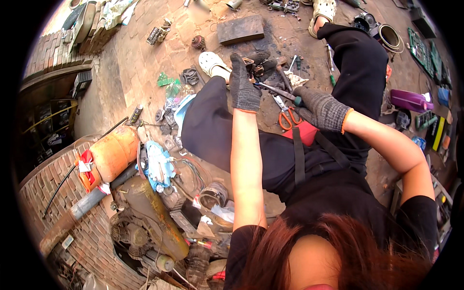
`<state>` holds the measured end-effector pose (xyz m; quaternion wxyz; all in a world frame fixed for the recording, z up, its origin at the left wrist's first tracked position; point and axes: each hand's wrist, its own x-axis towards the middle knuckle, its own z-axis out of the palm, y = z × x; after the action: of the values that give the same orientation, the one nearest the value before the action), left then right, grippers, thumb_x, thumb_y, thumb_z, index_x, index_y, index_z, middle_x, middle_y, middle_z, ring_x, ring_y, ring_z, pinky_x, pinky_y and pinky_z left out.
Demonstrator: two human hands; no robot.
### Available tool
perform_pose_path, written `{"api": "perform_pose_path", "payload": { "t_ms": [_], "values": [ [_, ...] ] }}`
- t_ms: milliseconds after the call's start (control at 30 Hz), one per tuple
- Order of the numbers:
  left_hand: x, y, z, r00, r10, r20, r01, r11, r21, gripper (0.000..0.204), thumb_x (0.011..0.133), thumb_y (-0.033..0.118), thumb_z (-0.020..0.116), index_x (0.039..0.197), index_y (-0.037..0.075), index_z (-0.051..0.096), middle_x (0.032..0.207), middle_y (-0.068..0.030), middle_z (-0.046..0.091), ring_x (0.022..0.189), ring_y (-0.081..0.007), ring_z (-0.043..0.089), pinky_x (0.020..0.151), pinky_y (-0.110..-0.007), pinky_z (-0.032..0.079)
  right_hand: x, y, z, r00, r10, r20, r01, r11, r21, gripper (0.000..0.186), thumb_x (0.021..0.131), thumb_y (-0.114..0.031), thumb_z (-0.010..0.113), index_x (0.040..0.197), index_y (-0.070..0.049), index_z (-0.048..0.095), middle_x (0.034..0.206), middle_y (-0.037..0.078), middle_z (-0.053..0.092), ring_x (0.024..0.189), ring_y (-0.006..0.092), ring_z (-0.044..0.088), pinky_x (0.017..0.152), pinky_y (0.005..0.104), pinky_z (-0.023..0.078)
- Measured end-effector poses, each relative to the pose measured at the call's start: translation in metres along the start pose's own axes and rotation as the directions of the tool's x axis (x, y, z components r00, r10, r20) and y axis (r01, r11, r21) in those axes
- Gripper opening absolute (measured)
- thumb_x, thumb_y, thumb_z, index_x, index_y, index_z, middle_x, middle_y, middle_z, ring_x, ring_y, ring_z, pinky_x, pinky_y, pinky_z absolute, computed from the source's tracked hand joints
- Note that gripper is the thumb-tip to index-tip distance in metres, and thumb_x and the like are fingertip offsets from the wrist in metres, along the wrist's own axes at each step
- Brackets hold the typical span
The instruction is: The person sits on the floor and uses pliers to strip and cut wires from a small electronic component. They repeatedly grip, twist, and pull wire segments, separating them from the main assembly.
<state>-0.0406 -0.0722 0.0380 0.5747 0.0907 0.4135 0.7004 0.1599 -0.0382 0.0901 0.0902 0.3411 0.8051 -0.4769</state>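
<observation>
My left hand (245, 89), in a dark grey knitted glove with an orange cuff, is closed around a dark, greasy metal part (251, 65). Its exact kind is hard to make out behind the fingers. In my right hand (323, 109), gloved the same way, is a screwdriver (277, 91) with a dark green handle. Its shaft points left toward the metal part; whether the tip touches is unclear. Just below the shaft lie scissors (286, 119) with orange handles. A hammer-like tool (284, 78) rests beyond the screwdriver, beside a pale crumpled rag (296, 79).
A heavy metal block (240, 30) lies on the brick floor ahead. To the right are a green tool case (420, 52) and a purple container (411, 100). An orange gas cylinder (114, 151) and a rusty cylinder (157, 217) lie left among scattered parts.
</observation>
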Motion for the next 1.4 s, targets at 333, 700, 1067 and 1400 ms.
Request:
{"api": "perform_pose_path", "payload": {
  "t_ms": [333, 700, 1067, 1400],
  "values": [
    [0.007, -0.004, 0.005, 0.978, -0.202, 0.060, 0.210, 0.949, -0.235, 0.075, 0.091, 0.062, 0.038, 0.117, -0.006, 0.054, 0.119, -0.0213, 0.058, 0.115, -0.0389, 0.053, 0.101, -0.053, 0.041, 0.003, 0.019, 0.004, 0.999, 0.041, 0.022, -0.045, 0.974, 0.222, 0.038, 0.085, -0.024, 0.061, 0.115, -0.003, 0.053, 0.097, 0.019, 0.063, 0.091, 0.0315, 0.061, 0.082, 0.0381, 0.047],
    [-0.009, -0.008, 0.008, 0.969, -0.087, 0.233, 0.060, 0.991, 0.122, 0.065, 0.096, 0.056, 0.035, 0.134, 0.004, 0.045, 0.115, -0.0109, 0.061, 0.101, -0.0179, 0.060, 0.087, -0.030, 0.049, -0.006, 0.016, 0.008, 0.997, 0.072, -0.021, -0.051, 0.850, 0.524, 0.040, 0.086, -0.027, 0.061, 0.117, -0.003, 0.051, 0.082, 0.007, 0.058, 0.073, 0.0142, 0.057, 0.068, 0.0308, 0.048],
    [0.003, -0.024, -0.013, 0.962, -0.042, 0.269, -0.007, 0.984, 0.180, 0.044, 0.097, 0.026, 0.049, 0.132, 0.000, 0.046, 0.123, -0.0088, 0.058, 0.104, -0.0144, 0.058, 0.089, -0.027, 0.047, -0.025, -0.004, -0.020, 0.959, 0.112, 0.261, -0.283, 0.464, 0.840, 0.031, 0.092, -0.021, 0.057, 0.113, 0.001, 0.054, 0.093, 0.010, 0.063, 0.085, 0.0181, 0.064, 0.078, 0.0325, 0.055],
    [0.001, -0.029, -0.008, 0.979, -0.071, 0.193, 0.055, 0.995, 0.086, 0.051, 0.097, 0.042, 0.044, 0.125, 0.000, 0.052, 0.114, -0.0126, 0.062, 0.095, -0.0198, 0.064, 0.082, -0.033, 0.053, -0.015, -0.007, -0.005, 0.926, -0.122, 0.358, -0.369, -0.085, 0.926, 0.033, 0.093, -0.019, 0.056, 0.119, 0.002, 0.052, 0.099, 0.013, 0.064, 0.090, 0.0224, 0.065, 0.082, 0.0387, 0.055]
  ]
}}
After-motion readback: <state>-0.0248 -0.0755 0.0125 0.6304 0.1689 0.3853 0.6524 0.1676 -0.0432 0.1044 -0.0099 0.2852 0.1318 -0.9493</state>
